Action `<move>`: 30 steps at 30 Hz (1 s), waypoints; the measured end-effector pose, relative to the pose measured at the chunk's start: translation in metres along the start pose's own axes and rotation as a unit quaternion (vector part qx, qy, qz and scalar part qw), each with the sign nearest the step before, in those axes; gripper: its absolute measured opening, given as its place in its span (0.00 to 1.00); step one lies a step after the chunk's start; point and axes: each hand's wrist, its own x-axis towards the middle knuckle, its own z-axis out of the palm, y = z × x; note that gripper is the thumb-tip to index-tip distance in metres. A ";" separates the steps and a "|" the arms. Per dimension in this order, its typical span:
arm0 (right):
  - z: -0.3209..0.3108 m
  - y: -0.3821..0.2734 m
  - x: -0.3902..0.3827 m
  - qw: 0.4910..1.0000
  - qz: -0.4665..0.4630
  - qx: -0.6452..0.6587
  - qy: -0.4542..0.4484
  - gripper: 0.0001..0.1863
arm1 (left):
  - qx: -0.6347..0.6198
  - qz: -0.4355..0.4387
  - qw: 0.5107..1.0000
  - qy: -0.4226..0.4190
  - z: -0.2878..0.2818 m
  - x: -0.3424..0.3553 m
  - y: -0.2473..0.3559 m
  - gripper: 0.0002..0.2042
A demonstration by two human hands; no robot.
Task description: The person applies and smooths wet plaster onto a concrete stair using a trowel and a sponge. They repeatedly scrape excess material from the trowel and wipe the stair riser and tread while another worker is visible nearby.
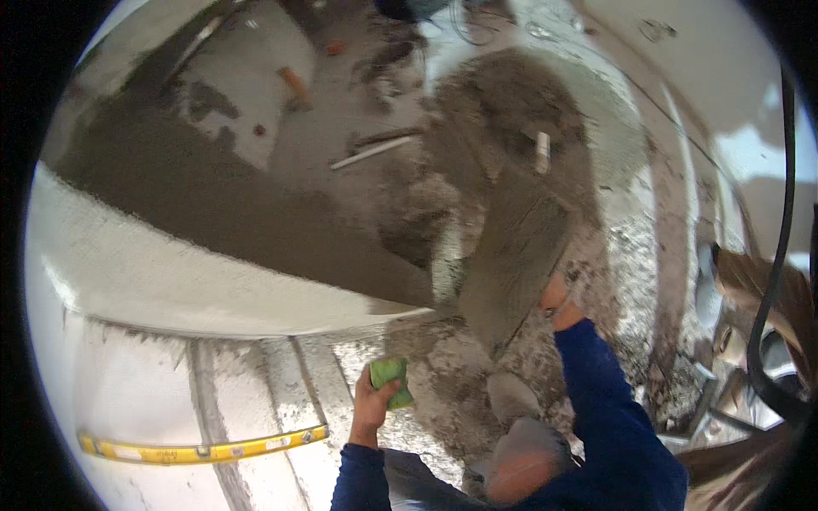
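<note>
At the lower middle, my left hand (369, 410) is closed round a small green block that looks like a sponge (390, 381), beside the end of a pale curved wall. My right hand (555, 295) is closed at the lower right edge of a long grey slab (518, 255), which looks coated in wet mortar. Its fingers are partly hidden. The slab slants from upper right to lower left, in front of a dark mound of mortar or soil (503, 102).
A yellow spirit level (204, 451) lies at the lower left. The curved wall (187, 285) borders a dark grey mortar band (213, 196). A pale strip (375, 152) lies farther off, with a white cylinder (543, 153) near the mound. A black hose (782, 213) hangs at right.
</note>
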 end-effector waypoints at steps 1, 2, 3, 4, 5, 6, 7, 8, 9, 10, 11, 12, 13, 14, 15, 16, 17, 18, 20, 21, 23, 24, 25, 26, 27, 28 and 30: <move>-0.002 -0.024 0.020 0.998 -0.001 0.061 0.002 0.20 | 0.020 0.007 0.998 0.052 -0.018 -0.009 -0.017 0.22; -0.005 -0.052 0.043 0.988 0.012 0.157 -0.005 0.20 | 0.032 0.019 0.996 0.076 -0.032 -0.018 -0.032 0.21; -0.009 -0.083 0.069 0.968 0.025 0.251 -0.010 0.19 | 0.010 0.027 0.995 0.093 -0.043 -0.023 -0.045 0.21; -0.008 -0.116 0.096 0.964 0.017 0.263 -0.011 0.19 | -0.008 0.023 0.994 0.111 -0.051 -0.026 -0.055 0.20; -0.007 -0.148 0.126 0.961 0.010 0.276 -0.012 0.19 | -0.025 0.017 0.992 0.122 -0.056 -0.028 -0.063 0.19; -0.005 -0.181 0.150 0.962 -0.008 0.272 0.005 0.18 | -0.023 0.023 0.990 0.137 -0.059 -0.029 -0.070 0.19; -0.008 -0.212 0.168 0.974 -0.022 0.226 0.002 0.17 | -0.021 0.029 0.988 0.151 -0.061 -0.029 -0.074 0.18; -0.008 -0.239 0.183 0.980 -0.074 0.187 -0.002 0.17 | -0.023 0.035 0.985 0.166 -0.062 -0.029 -0.078 0.17; -0.004 -0.262 0.194 0.971 -0.072 0.228 -0.010 0.17 | -0.042 0.045 0.985 0.162 -0.062 -0.029 -0.082 0.17; 0.000 -0.280 0.201 0.979 -0.045 0.197 -0.007 0.17 | -0.061 0.053 0.984 0.158 -0.063 -0.030 -0.085 0.17; 0.004 -0.294 0.206 0.982 -0.058 0.180 -0.007 0.17 | -0.078 0.070 0.983 0.153 -0.064 -0.031 -0.088 0.17; 0.011 -0.305 0.210 0.981 -0.092 0.171 -0.003 0.17 | -0.086 0.052 0.981 0.165 -0.066 -0.034 -0.091 0.19; 0.016 -0.311 0.212 0.985 -0.098 0.143 0.001 0.17 | -0.097 0.057 0.980 0.163 -0.068 -0.037 -0.094 0.19; 0.022 -0.315 0.212 0.988 -0.103 0.116 0.004 0.16 | -0.102 0.060 0.979 0.166 -0.070 -0.040 -0.097 0.20; 0.027 -0.315 0.212 0.990 -0.105 0.090 0.005 0.16 | -0.106 0.060 0.978 0.170 -0.072 -0.046 -0.101 0.21; 0.032 -0.312 0.210 0.991 -0.090 0.098 -0.007 0.15 | -0.084 0.061 0.978 0.179 -0.074 -0.051 -0.103 0.22; 0.037 -0.307 0.206 0.992 -0.073 0.105 -0.018 0.14 | -0.119 0.060 0.977 0.167 -0.077 -0.058 -0.105 0.23; 0.041 -0.298 0.204 0.990 -0.076 0.120 -0.024 0.14 | -0.138 0.073 0.975 0.158 -0.079 -0.064 -0.106 0.23; 0.053 -0.270 0.189 0.988 -0.032 0.148 -0.042 0.12 | -0.161 0.089 0.971 0.155 -0.083 -0.078 -0.107 0.25; 0.061 -0.252 0.175 0.979 -0.053 0.189 -0.058 0.11 | -0.183 0.097 0.964 0.163 -0.084 -0.086 -0.106 0.25; 0.083 -0.206 0.146 0.995 -0.040 0.081 -0.048 0.10 | -0.182 0.113 0.962 0.167 -0.089 -0.102 -0.102 0.26; 0.098 -0.181 0.129 0.998 0.004 0.035 -0.047 0.11 | -0.164 0.104 0.965 0.179 -0.090 -0.108 -0.100 0.26; 0.111 -0.157 0.119 0.998 0.043 -0.014 -0.043 0.11 | -0.172 0.092 0.964 0.179 -0.089 -0.114 -0.099 0.26; 0.123 -0.136 0.111 0.994 0.027 0.094 -0.054 0.12 | -0.173 0.092 0.963 0.183 -0.090 -0.119 -0.097 0.25; 0.133 -0.121 0.104 0.981 0.051 0.180 -0.056 0.14 | -0.171 0.091 0.964 0.185 -0.091 -0.123 -0.095 0.25; 0.138 -0.113 0.099 0.958 0.094 0.268 -0.047 0.15 | -0.167 0.091 0.965 0.183 -0.091 -0.127 -0.094 0.25; 0.135 -0.119 0.103 0.962 0.074 0.258 -0.056 0.16 | -0.139 0.099 0.968 0.182 -0.094 -0.130 -0.091 0.25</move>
